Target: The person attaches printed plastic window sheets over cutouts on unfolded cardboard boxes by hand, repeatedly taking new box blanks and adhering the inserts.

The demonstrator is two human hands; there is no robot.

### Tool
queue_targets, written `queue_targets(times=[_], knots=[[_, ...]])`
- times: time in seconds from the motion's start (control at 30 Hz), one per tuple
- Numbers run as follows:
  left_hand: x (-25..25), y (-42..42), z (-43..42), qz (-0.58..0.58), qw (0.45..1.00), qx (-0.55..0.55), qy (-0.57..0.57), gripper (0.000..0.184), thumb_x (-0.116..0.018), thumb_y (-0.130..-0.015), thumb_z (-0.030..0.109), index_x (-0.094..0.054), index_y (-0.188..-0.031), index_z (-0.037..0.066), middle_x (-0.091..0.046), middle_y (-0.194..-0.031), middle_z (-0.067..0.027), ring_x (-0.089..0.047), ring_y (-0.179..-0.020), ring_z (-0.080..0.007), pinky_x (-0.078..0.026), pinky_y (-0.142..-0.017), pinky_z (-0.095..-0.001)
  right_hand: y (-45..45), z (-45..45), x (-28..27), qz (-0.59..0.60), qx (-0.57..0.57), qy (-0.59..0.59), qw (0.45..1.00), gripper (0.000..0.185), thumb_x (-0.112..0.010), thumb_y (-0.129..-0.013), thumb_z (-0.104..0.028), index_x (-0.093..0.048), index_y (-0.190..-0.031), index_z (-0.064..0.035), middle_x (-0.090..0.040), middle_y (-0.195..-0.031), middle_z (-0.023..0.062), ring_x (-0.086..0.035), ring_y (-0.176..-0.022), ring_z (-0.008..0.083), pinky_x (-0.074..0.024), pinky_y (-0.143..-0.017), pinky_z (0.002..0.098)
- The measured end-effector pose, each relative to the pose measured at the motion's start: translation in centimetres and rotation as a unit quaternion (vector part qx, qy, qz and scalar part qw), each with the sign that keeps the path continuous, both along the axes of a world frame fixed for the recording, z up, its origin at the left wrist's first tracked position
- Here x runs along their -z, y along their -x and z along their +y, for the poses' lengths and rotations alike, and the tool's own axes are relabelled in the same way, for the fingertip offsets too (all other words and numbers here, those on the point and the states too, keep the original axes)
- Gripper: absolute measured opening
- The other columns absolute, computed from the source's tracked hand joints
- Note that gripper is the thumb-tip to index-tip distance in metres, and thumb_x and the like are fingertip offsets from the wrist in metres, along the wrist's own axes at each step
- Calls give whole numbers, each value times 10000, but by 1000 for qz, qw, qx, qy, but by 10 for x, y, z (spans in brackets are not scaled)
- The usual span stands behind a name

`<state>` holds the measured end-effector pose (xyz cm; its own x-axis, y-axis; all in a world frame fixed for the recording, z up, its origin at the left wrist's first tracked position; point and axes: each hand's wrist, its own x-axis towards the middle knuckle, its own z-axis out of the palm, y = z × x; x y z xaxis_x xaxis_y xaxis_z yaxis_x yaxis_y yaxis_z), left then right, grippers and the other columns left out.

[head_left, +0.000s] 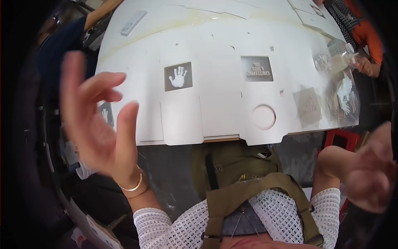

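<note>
My left hand [97, 124] is raised above the left side of the table, fingers apart and nothing in it. Partly behind it lies a dark square with a white hand shape [105, 113]. My right hand [372, 176] is at the right edge, off the table and smeared by motion, so its fingers are unclear. Between them, flat white card [182, 120] lies at the near edge. It has a dark window with a white handprint [178, 77], a second window with raised "First Christmas" lettering [258, 69], and a round cutout [264, 116].
Clear jars [335, 58] stand at the right, near another person's hand [366, 66]. Transparent sheets [307, 106] and a plastic bag with white hand shapes [345, 99] lie below them. A white remote-like object [133, 23] is at the back left, near another person's arm.
</note>
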<state>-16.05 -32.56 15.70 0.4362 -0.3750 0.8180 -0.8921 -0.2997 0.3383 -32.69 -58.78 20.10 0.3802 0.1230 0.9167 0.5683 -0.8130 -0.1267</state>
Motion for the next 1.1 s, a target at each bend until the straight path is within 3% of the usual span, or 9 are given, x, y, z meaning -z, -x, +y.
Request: queue_targets(times=[0.07, 0.27, 0.33, 0.5, 0.67, 0.7, 0.8, 0.97, 1.1], knots=[[-50, -10, 17, -106, 960, 243, -92, 447, -618, -869, 63, -469, -1260, -94, -624, -1032, -205, -608, -848, -193, -480, -725, -240, 27, -24, 1, -7, -11, -3, 1000, 786, -588, -924, -182, -48, -1496, -187, -629, -788, 87, -552, -560, 213, -477, -461, 258], [-59, -17, 58, -117, 964, 220, -88, 412, -611, -869, 68, -483, -1229, -85, -612, -988, -188, -589, -814, -189, -454, -697, -251, 154, -143, 5, 14, -19, -15, 1000, 688, -594, -895, -159, -141, -1411, -140, -628, -792, 105, -557, -578, 217, -477, -494, 265], [-60, -16, 66, -119, 963, 225, -88, 398, -608, -869, 69, -489, -1217, -81, -606, -971, -182, -581, -801, -188, -444, -686, -255, 115, -115, -1, 22, -8, -21, 1000, 655, -596, -885, -151, -171, -1383, -124, -627, -794, 111, -559, -584, 218, -477, -505, 268], [-59, -6, 150, -154, 962, 211, -78, 363, -601, -868, 74, -503, -1186, -72, -594, -927, -165, -562, -767, -184, -417, -658, -265, 158, -133, -2, 13, -1, -18, 1000, 576, -601, -860, -131, -248, -1313, -85, -626, -798, 127, -563, -600, 221, -477, -533, 274], [-52, -1, 136, -192, 966, 159, -69, 329, -593, -868, 78, -517, -1155, -63, -581, -883, -149, -544, -733, -181, -391, -630, -275, 100, -72, -20, -2, -31, -10, 999, 499, -606, -836, -112, -325, -1243, -46, -624, -801, 142, -568, -615, 224, -478, -561, 280], [-53, 3, 130, -197, 967, 145, -71, 322, -592, -868, 79, -520, -1149, -61, -578, -874, -146, -540, -727, -180, -386, -625, -277, 156, -125, -14, -4, -41, -13, 999, 484, -607, -831, -108, -341, -1229, -38, -624, -802, 145, -569, -618, 225, -478, -566, 281], [-55, 3, 138, -181, 972, 125, -83, 302, -587, -868, 82, -529, -1131, -56, -571, -848, -136, -529, -706, -178, -371, -608, -284, 169, -134, -13, 22, -54, -34, 998, 440, -610, -816, -97, -387, -1187, -14, -623, -804, 154, -572, -628, 227, -478, -583, 285], [-66, 8, 87, -151, 975, 120, -114, 270, -580, -868, 86, -543, -1100, -47, -558, -804, -120, -510, -673, -174, -344, -580, -294, 76, -77, -15, 67, -50, -85, 993, 373, -615, -791, -77, -464, -1116, 25, -621, -808, 170, -576, -643, 230, -478, -611, 291], [-73, 3, 38, -84, 977, 138, -141, 245, -574, -868, 89, -554, -1075, -39, -548, -769, -107, -495, -646, -172, -324, -558, -302, 64, -66, -18, 145, -27, -139, 979, 325, -619, -772, -62, -526, -1060, 56, -620, -811, 182, -580, -655, 232, -478, -633, 296]])
